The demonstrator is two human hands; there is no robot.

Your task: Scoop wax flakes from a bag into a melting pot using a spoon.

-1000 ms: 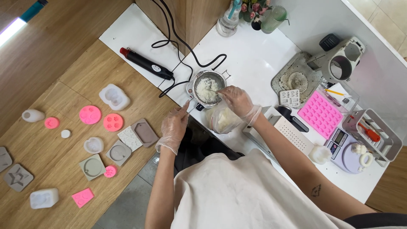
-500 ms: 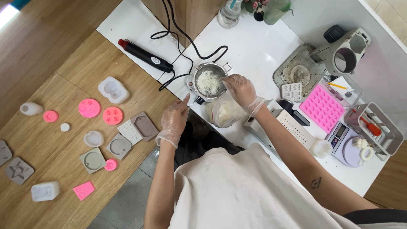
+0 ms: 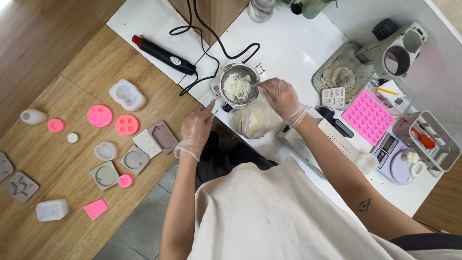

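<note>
tables first: your white countertop [image 3: 298, 43] runs from 12 to 4 o'clock, and the wooden table [image 3: 57, 159] fills everything from 7 to 10 o'clock, strewn with moulds. at 3 o'clock sits a pink silicone mould tray [image 3: 368, 115], with a grey machine [image 3: 402, 48] at 2 o'clock above it and a small scale [image 3: 394, 156] at 4 o'clock beside a wire rack [image 3: 430, 139]. a black heat gun [image 3: 163, 54] lies at 11 o'clock, its cord looping toward the pot.

near the centre, slightly toward 12 o'clock, stands the small metal pot [image 3: 237, 86], holding pale crumbly flakes. your gloved left hand [image 3: 196, 130] is just at 7 o'clock of the pot, fingers curled, forefinger and thumb pinching the pot's thin handle [image 3: 217, 107]. your gloved right hand [image 3: 281, 98] sits at 3 o'clock of the pot, touching its rim, fingers bent and closed around the top of a clear plastic bag [image 3: 255, 120] of pale flakes, which hangs just below the pot at 5 o'clock.

on the wooden table, two round pink moulds [image 3: 113, 120] lie at 9 o'clock, a white clear mould [image 3: 126, 95] at 10 o'clock, a grey tag mould [image 3: 163, 137] close to your left wrist, and a tiny white disc [image 3: 72, 137] farther out at 9 o'clock.
</note>
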